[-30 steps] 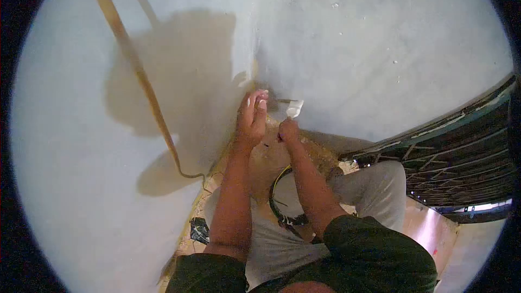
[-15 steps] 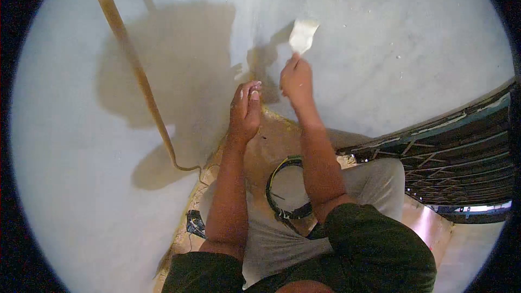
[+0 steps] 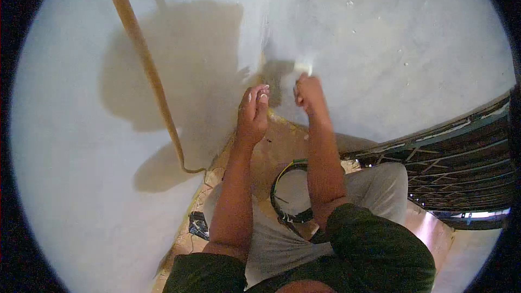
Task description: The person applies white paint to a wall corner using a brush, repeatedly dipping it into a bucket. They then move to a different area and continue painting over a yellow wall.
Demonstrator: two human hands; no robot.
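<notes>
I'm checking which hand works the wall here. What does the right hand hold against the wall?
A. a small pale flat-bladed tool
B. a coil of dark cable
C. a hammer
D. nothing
A: the right hand grips a small pale tool at the wall; the left hand holds nothing visible.

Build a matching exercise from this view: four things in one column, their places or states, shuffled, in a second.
1. left hand
2. right hand
3. tan cable
4. coil of wire

A. runs down the left wall
B. lies on the lap
C. grips a pale tool against the wall
D. fingers at the wall corner, holding nothing

Pairs: 1-D, 2-C, 3-A, 4-B
</notes>
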